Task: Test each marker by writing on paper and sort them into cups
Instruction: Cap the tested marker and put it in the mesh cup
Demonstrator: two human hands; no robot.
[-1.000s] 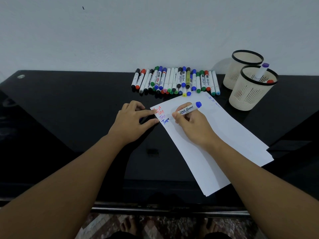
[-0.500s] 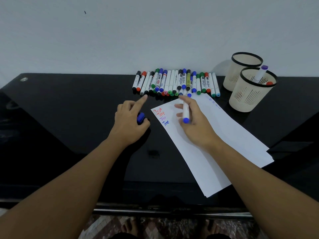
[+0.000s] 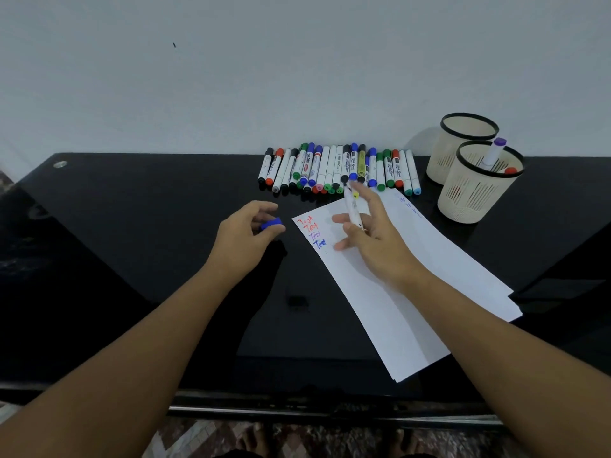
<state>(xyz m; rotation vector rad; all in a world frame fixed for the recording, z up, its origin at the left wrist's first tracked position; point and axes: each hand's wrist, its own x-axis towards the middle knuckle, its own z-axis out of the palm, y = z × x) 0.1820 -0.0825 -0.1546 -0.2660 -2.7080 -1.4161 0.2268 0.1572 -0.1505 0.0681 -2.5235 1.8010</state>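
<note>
Table (image 3: pixel 132 259): black, glossy | Paper (image 3: pixel 413 292): white sheets lying askew, "Test" written four times at near corner | Cups (image 3: pixel 476 190): two, far right; nearer one holds markers | Marker row (image 3: pixel 337 166): beside far edge | Right hand (image 3: pixel 370 239): fingers loosely curled round uncapped marker (image 3: pixel 353 206) above paper | Left hand (image 3: pixel 244 233): pinching blue cap (image 3: pixel 271 223) beside paper.

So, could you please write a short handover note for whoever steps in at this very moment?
Left hand: pinches the blue cap above the table.
Right hand: holds the uncapped marker over the paper.
Done: four "Test" lines written on the paper; the near cup holds a purple-capped marker and a red one. The far cup shows nothing inside.
Left: cap this marker, drop it in a cup, then test the marker row by the wall.
</note>
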